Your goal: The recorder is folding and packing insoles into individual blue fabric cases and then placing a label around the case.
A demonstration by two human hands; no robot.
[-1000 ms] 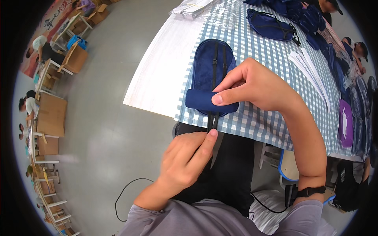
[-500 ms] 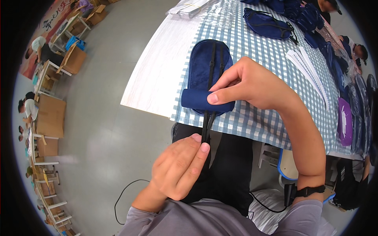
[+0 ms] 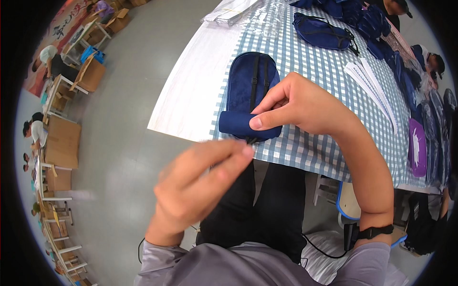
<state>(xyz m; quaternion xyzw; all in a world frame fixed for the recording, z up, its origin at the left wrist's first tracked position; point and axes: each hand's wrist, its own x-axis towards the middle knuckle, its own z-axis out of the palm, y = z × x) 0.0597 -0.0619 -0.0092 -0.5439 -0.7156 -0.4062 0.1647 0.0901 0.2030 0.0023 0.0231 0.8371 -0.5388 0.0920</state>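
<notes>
Navy-blue fabric, rolled up at its near end, sits under the right hand (image 3: 298, 107), whose thumb and fingers are clamped on the roll of a small navy bag (image 3: 250, 93) lying at the near edge of the desk (image 3: 305, 148). Two black straps run lengthwise over the bag's flat far half. The left hand (image 3: 200, 186) is raised just near of the desk edge, blurred, with its fingers pinched together on a thin black strap end (image 3: 250, 141) that comes out from under the roll.

The desk is covered with a blue-and-white checked cloth; along its left side lies a plain white sheet (image 3: 195, 90). Further off on the cloth, a second navy bag (image 3: 322, 33) with a black strap lies to the right of centre, and beyond it a heap of more navy bags (image 3: 355, 9) reaches the far edge. A stack of clear plastic sleeves (image 3: 238, 12) lies at the far left end of the desk. To the right, a fanned row of long white paper strips (image 3: 374, 90) crosses the cloth, and at the right rim sits a flat purple package (image 3: 417, 148) with a white mark on it.

Left, across the grey floor, stand brown cardboard boxes (image 3: 62, 143) and a red banner (image 3: 62, 28) with pale lettering at the far left corner, with other people near them.
</notes>
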